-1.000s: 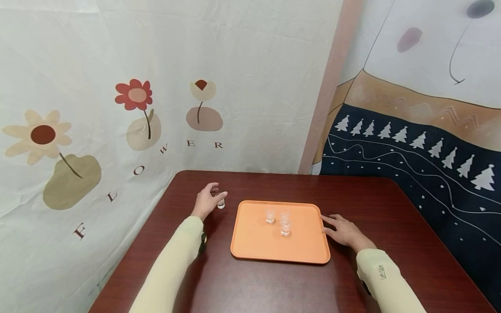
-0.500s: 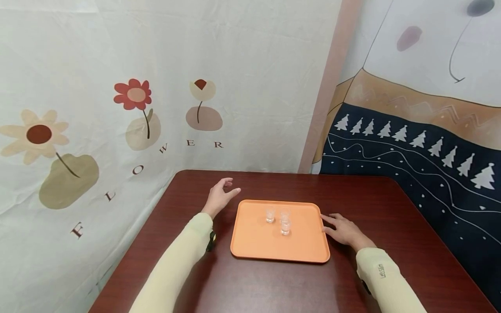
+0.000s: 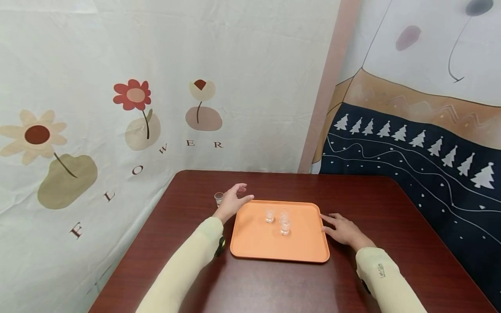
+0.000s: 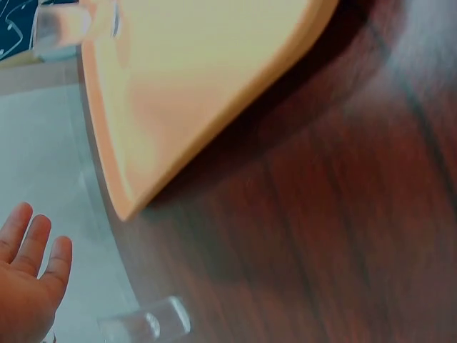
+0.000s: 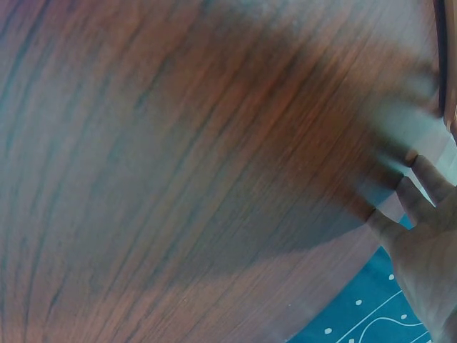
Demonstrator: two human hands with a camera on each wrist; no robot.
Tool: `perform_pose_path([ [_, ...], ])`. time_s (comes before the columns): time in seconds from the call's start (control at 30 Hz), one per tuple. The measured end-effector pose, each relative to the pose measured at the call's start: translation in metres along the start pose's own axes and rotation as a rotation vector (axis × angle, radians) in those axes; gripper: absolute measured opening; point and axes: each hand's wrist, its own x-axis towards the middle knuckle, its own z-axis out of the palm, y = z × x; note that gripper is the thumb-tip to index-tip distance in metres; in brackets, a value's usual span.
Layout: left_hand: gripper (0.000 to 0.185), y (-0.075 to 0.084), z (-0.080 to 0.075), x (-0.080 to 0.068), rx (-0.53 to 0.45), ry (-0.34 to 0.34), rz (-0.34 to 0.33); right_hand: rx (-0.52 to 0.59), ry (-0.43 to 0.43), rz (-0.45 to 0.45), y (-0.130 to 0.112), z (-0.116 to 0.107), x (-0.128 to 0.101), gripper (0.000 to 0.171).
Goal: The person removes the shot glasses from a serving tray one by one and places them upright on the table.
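Your left hand (image 3: pixel 232 201) hangs over the far left corner of the orange tray (image 3: pixel 254 241), fingers spread and loosely extended, holding nothing; from the head view you cannot tell whether the fingertips touch the tray rim or only hover above it. In the left wrist view the same hand (image 4: pixel 25 286) shows as a bare palm with straight fingers at the lower left edge, clear of everything around it.

The small shot glass (image 3: pixel 218 198) stands upright on the dark wooden table (image 3: pixel 250 287), just beside your left hand on its outer side, off the tray and apart from your fingers. The left wrist view catches that glass (image 4: pixel 146 325) near the bottom edge, blurred, with the tray's corner (image 4: pixel 186 93) above it.

Your right hand (image 3: pixel 342 230) lies flat on the table just beside the tray's right edge, fingers stretched and relaxed, gripping nothing; the fingertips sit at the rim, and contact cannot be judged. The right wrist view shows only part of this hand (image 5: pixel 425 236) at the frame's right edge over the wood grain.

Three more shot glasses (image 3: pixel 278 218) stand close together on the far half of the tray, between your two hands. They are clear and small, so whether they touch one another is hard to make out. Both wrist views are smeared with blur, and your pale sleeves (image 3: pixel 184 269) are cut off by the lower frame edge
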Motion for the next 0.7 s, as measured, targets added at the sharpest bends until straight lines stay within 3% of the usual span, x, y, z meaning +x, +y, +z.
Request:
perform_pose_path([
  [0.37, 0.058, 0.004, 0.031, -0.012, 0.004, -0.123, -0.015, 0.010, -0.018, 0.019, 0.001, 0.003, 0.001, 0.059],
  [0.7, 0.063, 0.004, 0.048, -0.018, -0.002, -0.245, 0.001, -0.004, -0.005, -0.001, 0.004, 0.003, 0.002, 0.060],
])
